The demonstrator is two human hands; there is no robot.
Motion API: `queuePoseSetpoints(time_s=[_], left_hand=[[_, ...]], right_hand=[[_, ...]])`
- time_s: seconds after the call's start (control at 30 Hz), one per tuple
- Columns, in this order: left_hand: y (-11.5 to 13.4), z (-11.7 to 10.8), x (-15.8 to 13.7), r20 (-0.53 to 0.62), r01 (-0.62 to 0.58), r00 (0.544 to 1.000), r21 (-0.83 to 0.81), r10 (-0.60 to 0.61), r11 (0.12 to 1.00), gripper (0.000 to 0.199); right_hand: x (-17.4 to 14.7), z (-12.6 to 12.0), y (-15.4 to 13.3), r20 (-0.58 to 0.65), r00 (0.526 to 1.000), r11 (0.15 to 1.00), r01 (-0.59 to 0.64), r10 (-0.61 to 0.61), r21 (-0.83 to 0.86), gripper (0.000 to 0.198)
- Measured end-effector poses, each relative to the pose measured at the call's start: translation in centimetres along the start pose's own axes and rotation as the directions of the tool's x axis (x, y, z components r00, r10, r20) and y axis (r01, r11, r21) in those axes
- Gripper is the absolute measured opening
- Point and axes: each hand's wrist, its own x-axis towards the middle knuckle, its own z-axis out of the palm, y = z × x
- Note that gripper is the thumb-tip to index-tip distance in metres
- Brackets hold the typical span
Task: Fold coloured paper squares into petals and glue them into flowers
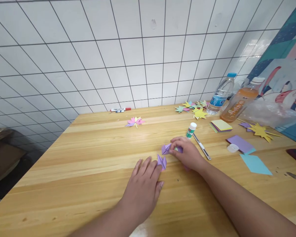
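My left hand (145, 184) lies flat on the wooden table, its fingers stretched out. Beside its index fingertip is a folded purple paper piece (162, 162) with pointed tips, touching or nearly touching the finger. Thumb and fingers of my right hand (185, 151) pinch the edge of a second folded purple paper piece (165, 149) just beyond it. More purple paper (179, 149) shows under the right hand, mostly hidden by the fingers. Just past the right hand stands an uncapped-looking glue stick (191, 130), next to a utility knife (202, 147).
A pink, yellow and purple paper leaf (135, 121) and markers (120, 110) lie near the tiled wall. At the right are several paper leaves (199, 113), two bottles (219, 95), stacked paper squares (221, 125), a white cap (233, 148) and a blue sheet (255, 164).
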Motion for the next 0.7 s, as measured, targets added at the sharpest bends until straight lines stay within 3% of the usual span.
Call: queuePoseSetpoints(time_s=[0.13, 0.2, 0.3, 0.37, 0.43, 0.6, 0.7], left_hand=[[-0.1, 0.2, 0.0, -0.017, -0.004, 1.0, 0.011, 0.004, 1.0, 0.036], [-0.1, 0.2, 0.0, -0.006, 0.003, 1.0, 0.007, -0.003, 1.0, 0.037], [-0.1, 0.0, 0.0, 0.013, 0.015, 1.0, -0.002, -0.015, 1.0, 0.037], [-0.1, 0.0, 0.0, 0.014, 0.015, 1.0, -0.011, -0.015, 1.0, 0.037], [-0.1, 0.0, 0.0, 0.011, 0.011, 1.0, -0.025, -0.011, 1.0, 0.038], [-0.2, 0.2, -0.1, 0.025, -0.008, 1.0, -0.039, 0.009, 0.999, 0.037], [-0.2, 0.3, -0.1, 0.052, -0.018, 0.998, -0.025, 0.019, 1.0, 0.037]], right_hand=[[0.3, -1.3, 0.0, -0.068, 0.997, 0.999, -0.027, 0.025, -0.028, 0.007], [0.1, -1.7, -0.2, -0.047, 0.999, 1.0, -0.006, 0.007, 0.012, 0.008], [-0.5, -2.2, -0.5, 0.15, 0.989, 0.98, -0.039, 0.01, 0.194, 0.01], [-1.0, -2.4, -0.7, 0.328, 0.944, 0.953, -0.129, 0.033, 0.275, 0.011], [-1.3, -2.6, -0.8, 0.417, 0.908, 0.949, -0.167, 0.041, 0.269, 0.011], [-1.2, -2.2, -1.0, 0.377, 0.925, 0.996, 0.021, -0.053, 0.09, 0.011], [-1.2, -1.8, -1.1, 0.374, 0.926, 0.998, 0.053, -0.06, 0.029, 0.011]])
